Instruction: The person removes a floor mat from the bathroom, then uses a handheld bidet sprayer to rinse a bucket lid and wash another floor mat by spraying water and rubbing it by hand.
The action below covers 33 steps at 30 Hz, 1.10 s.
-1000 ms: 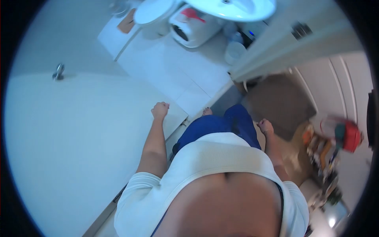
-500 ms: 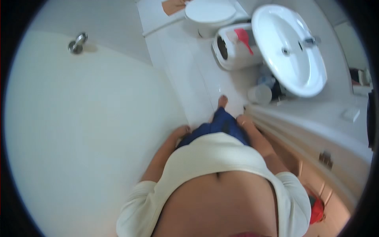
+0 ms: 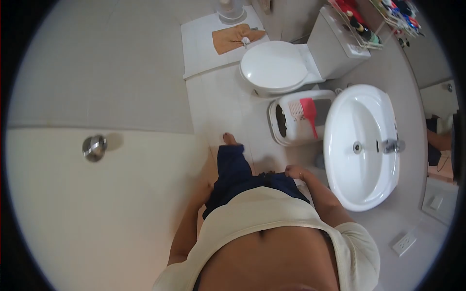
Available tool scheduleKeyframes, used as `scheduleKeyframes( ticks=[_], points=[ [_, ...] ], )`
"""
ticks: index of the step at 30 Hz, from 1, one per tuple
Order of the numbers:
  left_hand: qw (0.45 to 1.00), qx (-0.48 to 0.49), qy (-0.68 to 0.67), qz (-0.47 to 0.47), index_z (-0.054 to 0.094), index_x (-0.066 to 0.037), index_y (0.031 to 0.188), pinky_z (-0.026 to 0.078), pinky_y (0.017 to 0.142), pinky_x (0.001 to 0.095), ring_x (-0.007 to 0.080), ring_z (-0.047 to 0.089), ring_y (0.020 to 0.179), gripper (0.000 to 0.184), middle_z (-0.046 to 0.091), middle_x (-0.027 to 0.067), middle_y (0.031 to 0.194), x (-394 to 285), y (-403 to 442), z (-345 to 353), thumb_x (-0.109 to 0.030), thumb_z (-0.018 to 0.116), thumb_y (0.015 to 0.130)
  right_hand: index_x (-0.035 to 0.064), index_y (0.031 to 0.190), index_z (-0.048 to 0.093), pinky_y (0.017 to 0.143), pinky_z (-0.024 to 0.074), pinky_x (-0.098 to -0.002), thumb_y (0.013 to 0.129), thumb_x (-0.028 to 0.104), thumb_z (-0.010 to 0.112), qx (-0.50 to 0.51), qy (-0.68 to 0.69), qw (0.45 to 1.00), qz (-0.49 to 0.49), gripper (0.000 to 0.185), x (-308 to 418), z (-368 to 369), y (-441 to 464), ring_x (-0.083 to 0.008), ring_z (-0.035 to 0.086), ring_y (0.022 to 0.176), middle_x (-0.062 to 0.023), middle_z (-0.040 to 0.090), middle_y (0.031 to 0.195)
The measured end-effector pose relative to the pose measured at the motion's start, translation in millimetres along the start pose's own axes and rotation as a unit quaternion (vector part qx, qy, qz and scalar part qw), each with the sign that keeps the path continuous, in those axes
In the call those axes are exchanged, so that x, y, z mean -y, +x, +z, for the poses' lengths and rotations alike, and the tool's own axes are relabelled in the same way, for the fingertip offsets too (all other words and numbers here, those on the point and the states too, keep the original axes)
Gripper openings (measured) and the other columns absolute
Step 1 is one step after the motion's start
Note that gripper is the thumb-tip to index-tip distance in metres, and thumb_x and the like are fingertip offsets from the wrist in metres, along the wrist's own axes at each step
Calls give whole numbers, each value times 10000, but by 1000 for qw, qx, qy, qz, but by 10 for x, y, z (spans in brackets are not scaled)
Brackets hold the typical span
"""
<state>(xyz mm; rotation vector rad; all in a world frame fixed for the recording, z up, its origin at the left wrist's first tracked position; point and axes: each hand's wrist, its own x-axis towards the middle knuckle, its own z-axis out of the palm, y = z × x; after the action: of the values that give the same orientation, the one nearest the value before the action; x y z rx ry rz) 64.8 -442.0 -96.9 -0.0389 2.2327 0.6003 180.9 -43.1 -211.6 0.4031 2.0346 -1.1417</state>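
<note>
My left hand (image 3: 207, 188) hangs low beside the navy trousers (image 3: 234, 169), close to the white door (image 3: 121, 203); its fingers are smeared and partly hidden. At the other side of the trousers is my right hand (image 3: 294, 172), with its fingers curled in near the cloth. Whatever those fingers hold, if anything, is out of sight. To the right of that hand stands the white washbasin (image 3: 340, 165). A covered white litter box (image 3: 296, 128) lies ahead, with a red slotted scoop (image 3: 308, 111) on its lid.
A closed toilet (image 3: 274, 65) stands beyond the litter box, and a rack of bottles (image 3: 361, 29) sits on its tank. Behind is a raised white step (image 3: 199, 46) with a brown cloth (image 3: 228, 40). The door carries a round metal knob (image 3: 94, 148). A bare foot (image 3: 229, 139) shows on the tiles.
I have moved farther into the bathroom: the toilet, litter box and washbasin appear lower and fuller in view. One leg has swung forward. Both hands stay low beside the trousers.
</note>
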Motion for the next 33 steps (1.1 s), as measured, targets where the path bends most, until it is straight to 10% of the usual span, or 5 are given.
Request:
scheduleKeyframes(
  ticks=[4,10,14,24,33],
  points=[
    [965,200,108,-131,592,26,804,455,745,399,297,604,809,314,627,193,878,-368,638,-644,-245,455,883,31,1001,644,867,425,-377,759,445,534,135,-203,969,41,492,188,-269,593,-332,565,978,-192,607,1065],
    [891,328,284,136,651,-66,1006,451,818,354,219,602,936,259,651,110,995,-594,2616,-1628,-197,544,809,53,1056,625,900,417,-384,800,400,549,82,-175,980,50,438,1347,-1102,1365,-327,558,1026,-178,617,1043],
    [943,307,92,90,592,-50,988,435,809,348,211,580,917,236,633,110,985,-892,3303,-2131,-214,492,852,80,960,626,824,455,-399,779,316,571,3,-129,986,-102,303,2210,-1831,1857,-337,591,927,-161,626,985],
    [978,165,26,-122,500,11,1049,440,793,392,298,575,933,433,590,205,1015,-1904,4005,-3329,-377,527,859,71,1143,539,883,435,-374,782,441,581,45,-93,994,45,519,3698,-3240,3429,-284,568,1030,-144,602,1093],
    [977,209,-29,27,595,24,981,448,782,375,320,588,866,357,620,182,927,-2642,4671,-4565,-309,550,860,120,1140,586,894,446,-382,790,331,555,137,-243,960,39,410,4350,-4199,4383,-288,562,1042,-173,577,1129]
  ],
)
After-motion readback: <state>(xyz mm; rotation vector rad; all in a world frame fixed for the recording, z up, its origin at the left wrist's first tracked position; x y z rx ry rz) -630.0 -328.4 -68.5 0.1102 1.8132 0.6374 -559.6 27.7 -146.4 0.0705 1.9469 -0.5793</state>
